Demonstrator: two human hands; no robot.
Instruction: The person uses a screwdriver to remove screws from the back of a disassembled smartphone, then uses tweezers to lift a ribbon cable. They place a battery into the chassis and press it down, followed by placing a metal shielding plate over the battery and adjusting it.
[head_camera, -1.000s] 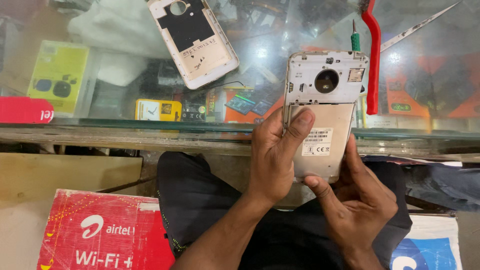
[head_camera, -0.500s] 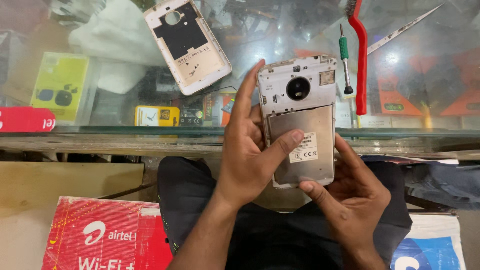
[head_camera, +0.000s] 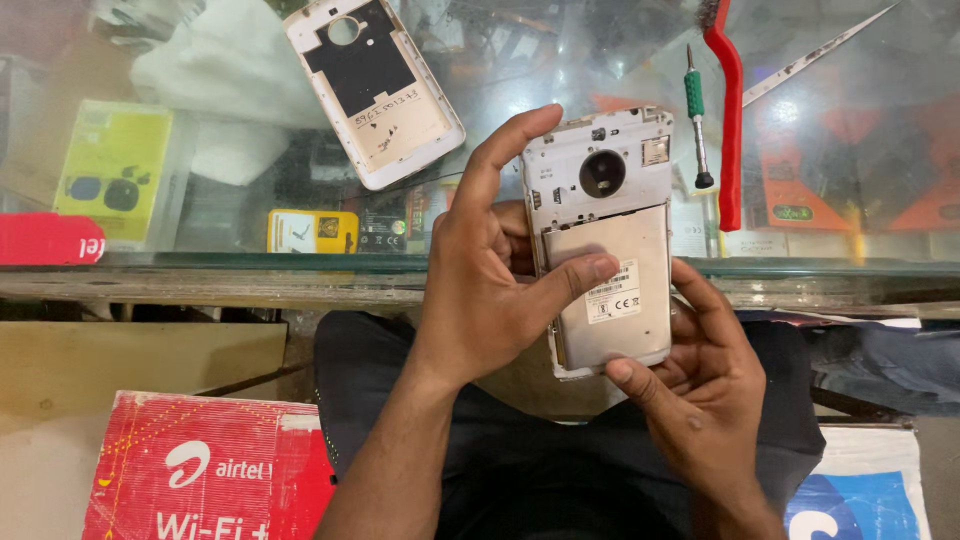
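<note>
Phone: backless, light, stiff, exposed parts fragile; best held by edges.
Left hand: grips its side, thumb on battery.
Right hand: supports the bottom corner.

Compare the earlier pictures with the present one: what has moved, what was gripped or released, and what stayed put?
The left hand raised its index finger along the opened phone and laid its thumb across the battery. Nothing was released: both hands keep holding the phone, the right hand under its lower edge. The back cover, green screwdriver and red brush stayed on the glass counter.
</note>
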